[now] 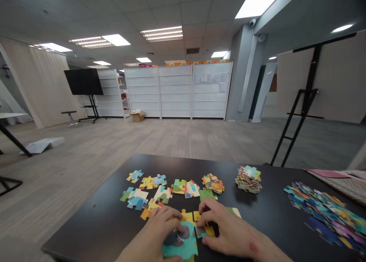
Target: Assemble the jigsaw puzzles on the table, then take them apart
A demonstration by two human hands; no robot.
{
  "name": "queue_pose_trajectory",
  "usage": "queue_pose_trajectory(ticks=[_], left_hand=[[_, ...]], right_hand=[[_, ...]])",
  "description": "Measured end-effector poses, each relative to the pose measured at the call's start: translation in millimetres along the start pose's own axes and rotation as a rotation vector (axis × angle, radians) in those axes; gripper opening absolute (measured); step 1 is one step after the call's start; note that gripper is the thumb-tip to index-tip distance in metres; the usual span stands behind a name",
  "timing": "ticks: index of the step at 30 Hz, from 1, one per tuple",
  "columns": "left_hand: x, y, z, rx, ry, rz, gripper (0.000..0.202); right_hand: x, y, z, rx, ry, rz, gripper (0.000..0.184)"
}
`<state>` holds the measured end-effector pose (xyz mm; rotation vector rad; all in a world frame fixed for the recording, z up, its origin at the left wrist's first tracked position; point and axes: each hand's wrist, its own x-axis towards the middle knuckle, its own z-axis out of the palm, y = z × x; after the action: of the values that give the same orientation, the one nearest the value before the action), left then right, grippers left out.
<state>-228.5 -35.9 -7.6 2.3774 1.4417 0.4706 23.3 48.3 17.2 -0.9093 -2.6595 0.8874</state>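
Note:
Joined jigsaw puzzle pieces (183, 248) in teal, with a grey animal and a yellow top edge, lie flat at the table's near edge. My left hand (156, 231) grips this block, its fingers on the upper left part and its thumb low down. Just to the right, my right hand (228, 226) holds a yellow and teal puzzle piece (210, 230) between bent fingers and thumb. A narrow dark gap runs between that piece and the block. Behind my right hand, a pale and green piece (235, 212) is partly hidden. My left fingers nearly touch an orange piece (151, 206).
Several loose puzzle pieces (137, 199) lie across the dark table (94, 226) beyond my hands. A tall stack of pieces (248, 180) stands to the right. A spread heap of bluish pieces (326, 208) lies farther right, near a patterned cloth (343, 180). A black easel stand (300, 117) rises behind.

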Motion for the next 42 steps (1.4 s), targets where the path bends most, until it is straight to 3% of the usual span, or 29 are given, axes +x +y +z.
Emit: queue_pose_trajectory(ticks=[3, 11, 15, 22, 24, 26, 28, 31, 37, 40, 42], left_hand=[[-1, 5, -2.8, -0.017, -0.011, -0.017, 0.046], [-6, 17, -9.6, -0.08, 0.013, -0.075, 0.043], [-5, 18, -9.8, -0.09, -0.003, -0.067, 0.048], [6, 30, -8.8, -0.094, -0.074, -0.091, 0.064], [10, 29, -7.3, -0.069, -0.1, -0.038, 0.064], [12, 25, -4.5, -0.048, -0.116, 0.023, 0.063], [13, 19, -0.9, -0.036, -0.112, 0.056, 0.061], [13, 12, 4.1, -0.017, -0.073, 0.07, 0.063], [6, 3, 6.7, 0.028, -0.012, 0.05, 0.064], [3, -1, 6.5, 0.054, 0.013, 0.02, 0.064], [2, -3, 6.4, 0.07, 0.02, 0.006, 0.064]], right_hand=[[1, 1, 1, -0.002, 0.003, -0.021, 0.026], [1, 7, -3, 0.009, 0.001, 0.068, 0.056], [1, 8, -3, 0.009, 0.019, 0.125, 0.069], [1, 3, 0, -0.005, 0.003, 0.105, 0.08], [-1, 2, -4, -0.004, 0.013, 0.09, 0.076], [-2, 4, -12, 0.007, 0.074, 0.055, 0.057], [-2, 10, -24, 0.014, 0.206, 0.023, 0.044], [1, 25, -42, -0.037, 0.361, 0.055, 0.042], [-4, 55, -57, -0.176, 0.212, 0.206, 0.034], [-12, 60, -57, -0.197, 0.157, 0.235, 0.02], [-16, 60, -56, -0.195, 0.094, 0.253, 0.029]])
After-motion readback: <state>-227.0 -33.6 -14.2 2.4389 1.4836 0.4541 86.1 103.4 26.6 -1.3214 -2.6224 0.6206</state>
